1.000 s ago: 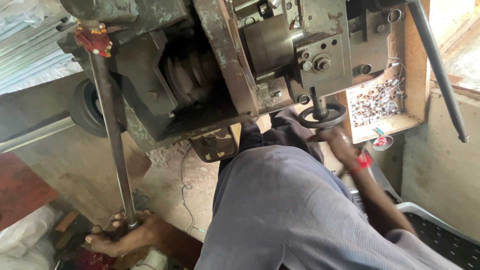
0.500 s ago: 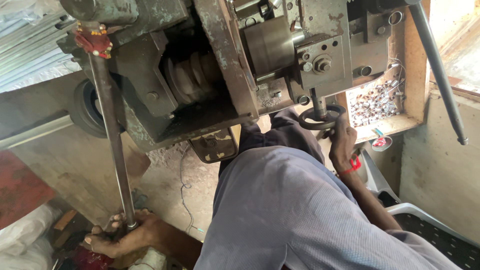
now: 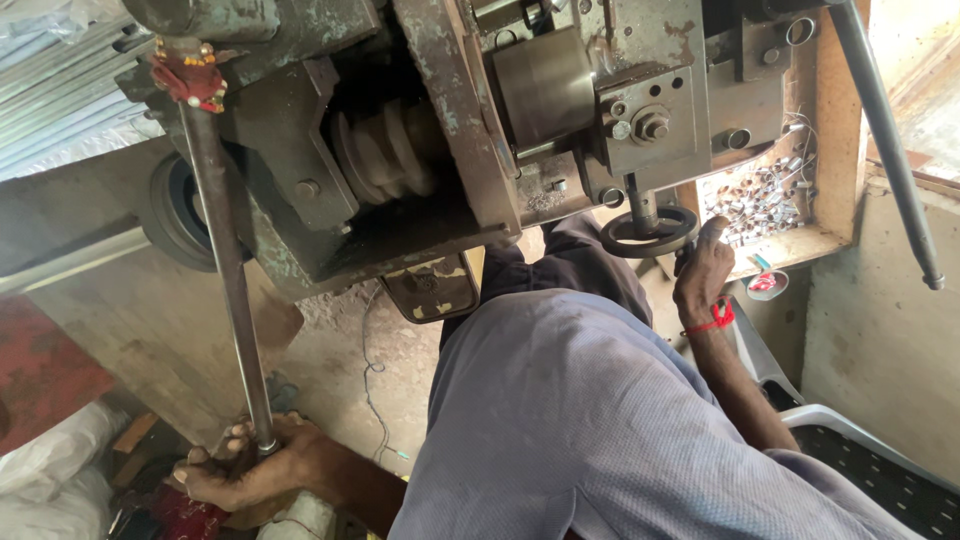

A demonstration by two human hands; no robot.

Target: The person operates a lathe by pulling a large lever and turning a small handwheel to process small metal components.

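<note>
A cramped workshop corner, bare concrete floor [image 3: 330,360] under me and a heavy, rusty green machine [image 3: 420,130] filling most of what I see. I sit close against it, my knees in grey trousers under its body. My left hand [image 3: 245,470] is low down by the floor, fingers wrapped around the bottom end of a long steel rod [image 3: 225,270] that runs up to the machine, where a red ornament [image 3: 190,80] is tied to it. My right hand [image 3: 705,265] is up at the small black handwheel [image 3: 650,232]; the fingers curl at its rim, touching it, but I cannot tell whether they are really clenched on it. A red thread [image 3: 715,322] sits on that wrist. Behind the wheel a wooden tray [image 3: 835,120] holds a heap of small shiny metal pieces [image 3: 760,200].

I think the risk is the stepped pulley [image 3: 385,155] sitting open just above my knees: loose cloth or a slipping hand could get drawn in. If my low grip slides, the rod could swing and jar the machine
</note>
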